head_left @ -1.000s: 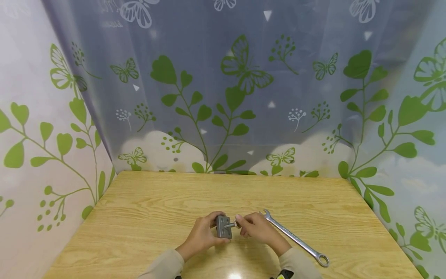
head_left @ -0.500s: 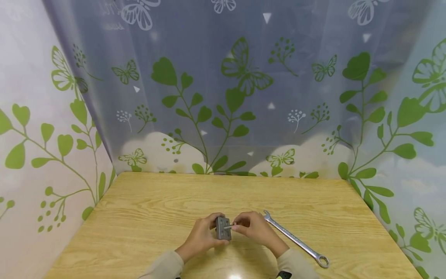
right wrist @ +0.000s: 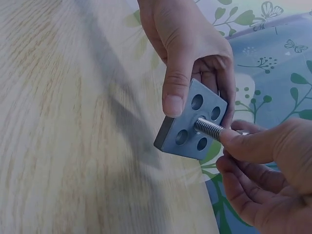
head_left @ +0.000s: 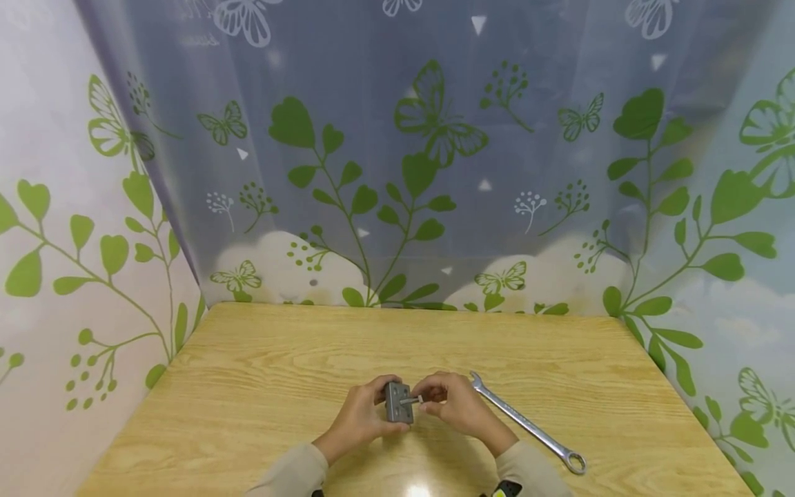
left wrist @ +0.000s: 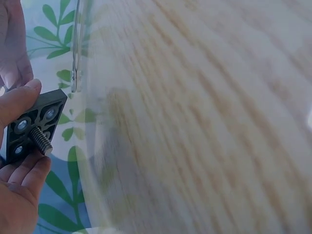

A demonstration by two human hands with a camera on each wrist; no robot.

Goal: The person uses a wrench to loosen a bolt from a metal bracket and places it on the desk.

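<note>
My left hand [head_left: 360,417] grips a grey square block [head_left: 399,404] by its edges, thumb on one side and fingers on the other. The block has a hole near each corner. A threaded bolt [right wrist: 209,127] runs through its middle; in the left wrist view the bolt's tip [left wrist: 45,146] pokes out of the ribbed far face. With thumb and forefinger, my right hand [head_left: 456,407] pinches the bolt by its head end, its other fingers loosely curled. In the right wrist view the thumb partly hides the head. Both hands hold the parts above the wooden table [head_left: 279,373].
A long combination wrench [head_left: 528,426] lies slanted on the table, just right of my right hand, its ring end towards me. Curtains [head_left: 397,207] with leaf and butterfly prints stand around the back and sides of the table.
The right hand's fingers have shifted around the bolt's head, with the thumb and forefinger changing position. The left hand and block have stayed nearly in place; the wrench lies still.
</note>
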